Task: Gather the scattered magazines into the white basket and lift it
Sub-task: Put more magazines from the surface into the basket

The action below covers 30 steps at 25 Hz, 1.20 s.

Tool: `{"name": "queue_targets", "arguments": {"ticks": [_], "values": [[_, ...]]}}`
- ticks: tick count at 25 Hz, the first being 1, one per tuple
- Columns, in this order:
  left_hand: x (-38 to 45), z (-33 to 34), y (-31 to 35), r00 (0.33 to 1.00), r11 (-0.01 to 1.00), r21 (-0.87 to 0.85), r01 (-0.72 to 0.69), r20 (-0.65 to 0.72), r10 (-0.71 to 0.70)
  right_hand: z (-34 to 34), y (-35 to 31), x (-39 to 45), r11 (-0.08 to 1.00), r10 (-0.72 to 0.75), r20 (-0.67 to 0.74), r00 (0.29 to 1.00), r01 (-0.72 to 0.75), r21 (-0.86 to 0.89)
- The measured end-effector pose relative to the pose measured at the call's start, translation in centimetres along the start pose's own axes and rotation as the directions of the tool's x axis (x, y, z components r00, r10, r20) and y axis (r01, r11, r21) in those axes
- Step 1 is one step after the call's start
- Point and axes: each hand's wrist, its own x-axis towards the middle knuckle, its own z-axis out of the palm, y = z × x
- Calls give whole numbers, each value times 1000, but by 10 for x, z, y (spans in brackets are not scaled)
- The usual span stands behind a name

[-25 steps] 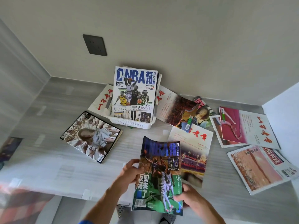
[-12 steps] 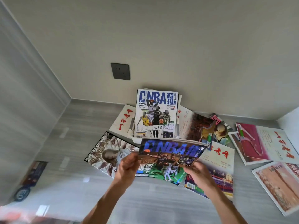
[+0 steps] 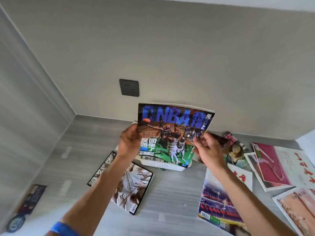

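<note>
We are holding the glossy blue-and-green NBA basketball magazine (image 3: pixel 172 133) upright, left hand (image 3: pixel 128 142) and right hand (image 3: pixel 207 147) pinching its side edges, and, judging by that light grip, risking its floppy lower edge catching the rim of the white slotted plastic basket (image 3: pixel 163 165) just below our hands and buckling.

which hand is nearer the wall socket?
Left. The left hand grips the NBA magazine by its left edge, almost directly below the wall socket. The right hand pinches the magazine's right edge, further off to the socket's lower right.
</note>
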Motion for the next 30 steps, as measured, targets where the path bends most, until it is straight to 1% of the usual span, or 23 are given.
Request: {"name": "queue_targets", "arguments": {"ticks": [2, 4, 5, 7, 9, 11, 13, 15, 16, 17, 18, 19, 20, 21, 22, 23, 24, 25, 26, 27, 28, 29, 30], "values": [[32, 12, 2, 990, 991, -55, 125, -56, -128, 13, -12, 35, 997, 1, -2, 1000, -1, -75], [46, 22, -16, 946, 949, -26, 315, -74, -316, 26, -1, 59, 988, 60, -6, 998, -60, -145], [48, 24, -26, 924, 926, 7, 377, -77, -375, 31, 8, 65, 980, 97, -8, 995, -97, -172], [51, 29, -48, 904, 902, 66, 428, -60, -424, 39, 27, 70, 977, 152, 6, 988, -149, -153], [55, 29, -61, 886, 887, 52, 459, -104, -452, 44, 31, 72, 981, 177, 76, 981, -169, -98], [58, 27, -62, 873, 885, -35, 465, -150, -464, 47, 28, 73, 979, 202, 162, 966, -195, -61], [60, 26, -57, 885, 896, -130, 425, -151, -441, 46, 32, 72, 972, 233, 209, 950, -236, -14], [63, 30, -50, 920, 913, -179, 367, -77, -385, 40, 41, 69, 964, 258, 224, 940, -267, 11], [63, 33, -49, 926, 919, -145, 368, -28, -375, 38, 45, 69, 959, 276, 210, 938, -283, 3], [62, 36, -51, 922, 920, -61, 388, 4, -388, 38, 48, 67, 956, 292, 176, 940, -292, -23], [57, 39, -55, 909, 908, 53, 416, 2, -417, 37, 52, 63, 951, 308, 120, 944, -304, -49], [48, 43, -59, 900, 886, 164, 433, -37, -433, 33, 56, 54, 946, 322, 54, 945, -319, -57], [36, 47, -64, 912, 885, 223, 410, -77, -403, 28, 63, 41, 944, 324, 2, 946, -324, -61], [21, 50, -67, 936, 909, 223, 353, -89, -342, 23, 76, 23, 943, 322, -35, 946, -324, -77], [2, 58, -68, 956, 937, 188, 293, -80, -283, 14, 92, 0, 932, 342, -62, 938, -347, -107], [-19, 69, -68, 968, 956, 149, 251, -63, -244, 3, 111, -27, 908, 387, -88, 918, -396, -134], [-41, 83, -70, 970, 963, 111, 244, -30, -242, -9, 130, -57, 872, 452, -119, 884, -466, -148], [-63, 100, -74, 961, 958, 81, 274, 21, -276, -22, 149, -85, 826, 519, -157, 840, -541, -161], [-87, 120, -79, 938, 942, 75, 328, 90, -334, -36, 166, -110, 779, 568, -200, 798, -600, -181], [-109, 138, -85, 900, 915, 107, 388, 171, -401, -50, 181, -130, 740, 593, -232, 771, -636, -221], [-128, 155, -92, 845, 881, 170, 442, 250, -472, -63, 195, -146, 711, 592, -238, 770, -638, -297], [-143, 168, -99, 779, 839, 252, 482, 315, -542, -74, 205, -156, 681, 570, -222, 791, -606, -411], [-153, 179, -105, 727, 804, 335, 491, 352, -590, -84, 213, -163, 640, 545, -192, 816, -553, -533]]}}
